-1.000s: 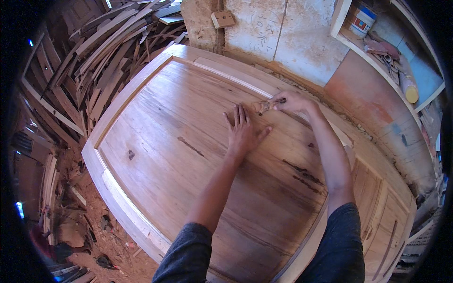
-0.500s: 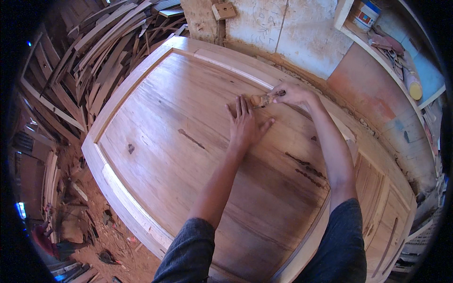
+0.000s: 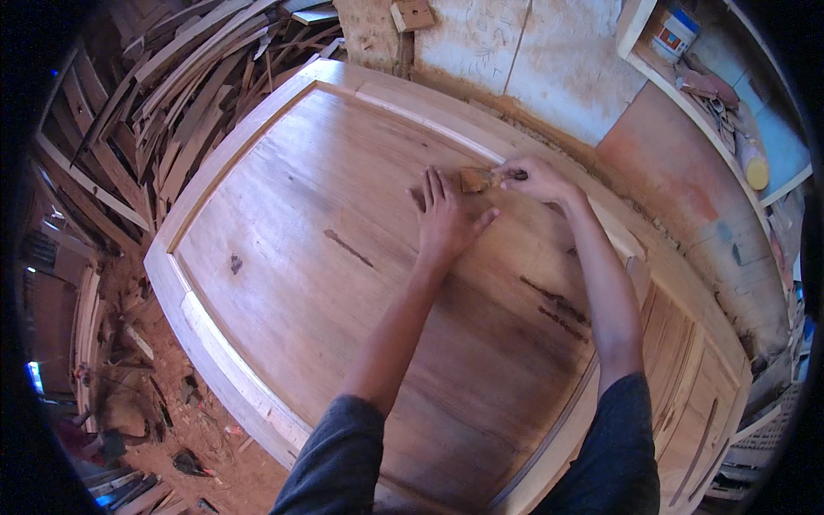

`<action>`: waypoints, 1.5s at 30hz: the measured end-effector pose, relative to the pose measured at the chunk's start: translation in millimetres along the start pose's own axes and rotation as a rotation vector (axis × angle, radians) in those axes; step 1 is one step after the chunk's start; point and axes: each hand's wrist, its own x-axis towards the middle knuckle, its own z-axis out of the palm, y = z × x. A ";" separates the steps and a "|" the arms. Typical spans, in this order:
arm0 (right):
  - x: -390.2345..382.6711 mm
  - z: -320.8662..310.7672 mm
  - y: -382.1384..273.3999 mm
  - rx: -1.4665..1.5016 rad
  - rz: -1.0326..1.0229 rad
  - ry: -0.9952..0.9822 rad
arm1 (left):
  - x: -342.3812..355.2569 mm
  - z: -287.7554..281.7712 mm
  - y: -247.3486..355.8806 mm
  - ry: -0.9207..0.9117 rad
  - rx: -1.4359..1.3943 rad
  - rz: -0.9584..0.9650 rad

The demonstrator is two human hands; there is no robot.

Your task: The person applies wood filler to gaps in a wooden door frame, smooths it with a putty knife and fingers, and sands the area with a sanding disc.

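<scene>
A large framed wooden panel [image 3: 343, 300] lies before me, its smooth face marked by dark filled-looking streaks and spots. My left hand [image 3: 448, 215] rests palm down on it, fingers stretched out. Just to the right, my right hand [image 3: 536, 180] is closed around the handle of a putty knife [image 3: 474, 180]. The knife's broad, brownish blade points left toward my left fingertips, low over the panel or touching it; I cannot tell which. A long dark streak [image 3: 348, 247] runs left of my left forearm, and a dark crack [image 3: 554, 300] lies between my forearms.
Scrap wood strips [image 3: 193, 103] are heaped at the far left. A stained wall [image 3: 558, 69] stands behind the panel. Shelving at the right holds a white and blue tub [image 3: 674, 34] and a yellow-ended roll [image 3: 755, 172]. Debris litters the brown floor [image 3: 232, 455] at left.
The putty knife's blade has turned so that more of its flat face shows. My right hand has shifted slightly; my left hand stays nearly in place. The whole view has shifted a little.
</scene>
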 end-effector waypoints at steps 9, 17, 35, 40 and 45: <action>13.4 -21.1 19.2 -0.020 0.054 -0.008 | 5.7 -17.4 -25.5 -0.208 0.155 0.140; 33.9 -20.1 -9.4 -0.085 0.001 -0.144 | 8.3 -1.0 -24.9 -0.112 0.091 0.171; 38.5 -2.4 -7.4 -0.092 0.031 -0.150 | 10.8 -4.8 -22.8 -0.145 0.093 0.172; 28.0 -3.4 1.7 0.028 0.008 -0.099 | 9.4 -11.4 -21.5 -0.022 0.046 0.082; 29.8 -7.4 3.6 0.103 0.024 -0.039 | 9.8 -13.8 -19.0 -0.049 0.090 0.072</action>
